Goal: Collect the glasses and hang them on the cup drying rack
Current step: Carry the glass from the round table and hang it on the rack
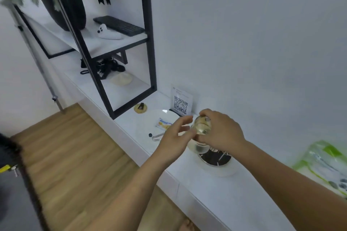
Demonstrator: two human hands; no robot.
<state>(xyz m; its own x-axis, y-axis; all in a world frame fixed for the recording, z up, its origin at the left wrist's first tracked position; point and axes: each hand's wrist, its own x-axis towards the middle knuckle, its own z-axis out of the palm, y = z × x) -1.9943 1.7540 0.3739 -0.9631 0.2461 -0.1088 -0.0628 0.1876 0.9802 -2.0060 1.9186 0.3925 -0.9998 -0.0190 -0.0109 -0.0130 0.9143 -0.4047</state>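
Observation:
My right hand (221, 131) grips a clear glass (201, 125) from above, holding it over the cup drying rack (216, 159), a round white base with a dark tray and thin metal prongs. A second clear glass (198, 147) sits low on the rack, just under the held one. My left hand (175, 137) is beside the held glass on its left, fingers spread and reaching towards it; whether it touches the glass is unclear. The rack stands on a white counter (225, 202) against the wall.
A white plate (150, 124) with a snack packet lies left of the rack, with a QR code card (181, 102) behind it. A black-framed shelf (116, 47) holds a keyboard and controller. A green and clear bag (326, 165) sits at the right. Wooden floor lies below.

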